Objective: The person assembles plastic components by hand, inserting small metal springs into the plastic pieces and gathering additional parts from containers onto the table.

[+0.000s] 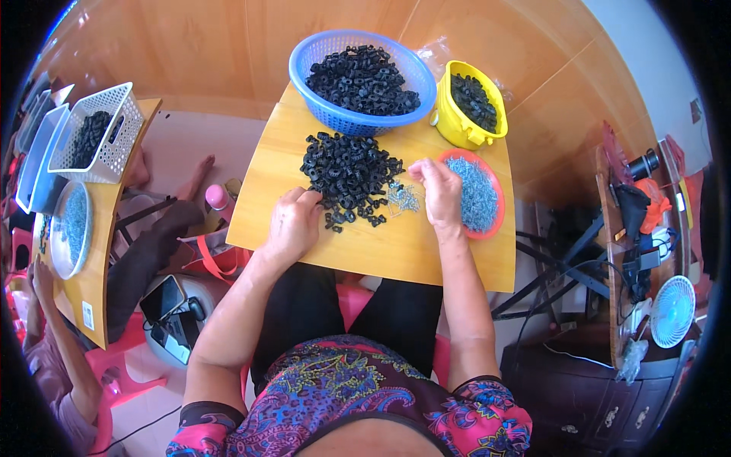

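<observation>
A heap of small black plastic pieces [343, 171] lies on the wooden table in front of me. My left hand [293, 222] rests at the heap's lower left edge, fingers curled in and pressed together; whatever is in them is hidden. Right of the heap is a small scatter of silver screws [403, 199]. Just above these, my right hand [440, 189] is closed with thumb and fingertips pinched, and I cannot make out what is between them. Beside it, partly behind the hand, a round red plate [500, 199] holds many bluish-silver screws [476, 190].
At the table's far side stand a blue basket [324, 113] and a yellow basket [458, 135], both filled with black pieces. Left, another person's hand [42, 283] is near a second table with a white basket [114, 156]. A side table [618, 305] at right carries a small fan [672, 311].
</observation>
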### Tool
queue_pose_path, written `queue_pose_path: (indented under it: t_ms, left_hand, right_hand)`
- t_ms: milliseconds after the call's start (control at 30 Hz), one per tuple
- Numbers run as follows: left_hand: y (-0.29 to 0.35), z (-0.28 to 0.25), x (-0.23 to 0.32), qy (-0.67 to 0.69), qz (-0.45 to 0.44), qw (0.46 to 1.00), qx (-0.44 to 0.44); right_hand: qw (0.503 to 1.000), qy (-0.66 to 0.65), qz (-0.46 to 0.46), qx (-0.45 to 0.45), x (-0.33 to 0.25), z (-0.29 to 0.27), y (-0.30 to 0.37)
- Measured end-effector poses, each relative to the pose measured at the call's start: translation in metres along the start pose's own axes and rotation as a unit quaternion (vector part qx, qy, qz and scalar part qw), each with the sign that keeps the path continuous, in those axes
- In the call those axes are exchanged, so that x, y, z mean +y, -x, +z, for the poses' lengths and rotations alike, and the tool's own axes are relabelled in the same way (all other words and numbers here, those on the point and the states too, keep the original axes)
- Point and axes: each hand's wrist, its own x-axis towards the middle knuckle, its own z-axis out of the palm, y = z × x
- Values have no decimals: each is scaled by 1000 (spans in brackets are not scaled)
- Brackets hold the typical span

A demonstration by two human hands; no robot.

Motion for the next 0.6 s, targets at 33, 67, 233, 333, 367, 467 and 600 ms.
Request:
queue_pose_path:
  t_ms: [33, 67, 233, 333, 367, 467, 600]
  left_hand:
    - [0, 0, 0, -2, -4, 1000, -7]
    - [0, 1, -1, -5, -9, 1000, -13]
    - [3, -1, 0, 2, -10, 1000, -8]
    - [1, -3, 4, 10, -11, 1000, -3]
    - [1, -3, 5, 11, -17, 1000, -10]
    - [-1, -4, 7, 24, -24, 999, -11]
    - [-1, -4, 5, 30, -34, 999, -14]
  right_hand:
    - [1000, 1, 0, 1, 1, -4, 1]
    - [1000, -22, 4, 22, 2, -6, 2]
    - [980, 192, -28, 45, -12, 0, 30]
    - [918, 359, -168, -18, -5, 3, 60]
    - [910, 377, -167, -38, -6, 7, 70]
    - [878, 406, -240, -87, 1, 9, 75]
    - [838, 452, -281, -121, -3, 7, 76]
